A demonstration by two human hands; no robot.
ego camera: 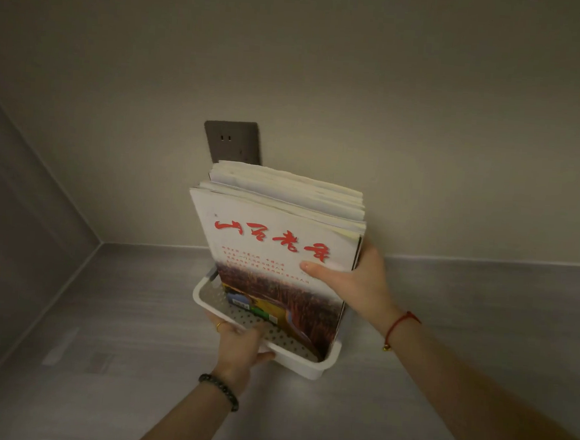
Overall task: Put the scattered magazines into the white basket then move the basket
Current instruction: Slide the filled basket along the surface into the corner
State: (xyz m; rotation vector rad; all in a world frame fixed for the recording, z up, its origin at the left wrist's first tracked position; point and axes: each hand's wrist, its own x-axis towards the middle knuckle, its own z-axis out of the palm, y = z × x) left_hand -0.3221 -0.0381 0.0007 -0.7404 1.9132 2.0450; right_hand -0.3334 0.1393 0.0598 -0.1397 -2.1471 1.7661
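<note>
A stack of magazines (273,239) stands upright in the white basket (309,367), which has a perforated inner wall. The front cover is white with red characters above a reddish field picture. My left hand (238,343) grips the basket's near rim, thumb outside and fingers inside. My right hand (353,279) holds the stack from its right side, thumb pressed on the front cover. The basket sits on or just above a grey surface; I cannot tell if it touches.
The grey surface (134,363) lies inside a recess, with a side wall on the left and a back wall behind. A dark wall socket (232,142) is on the back wall, just behind the magazines' top edge.
</note>
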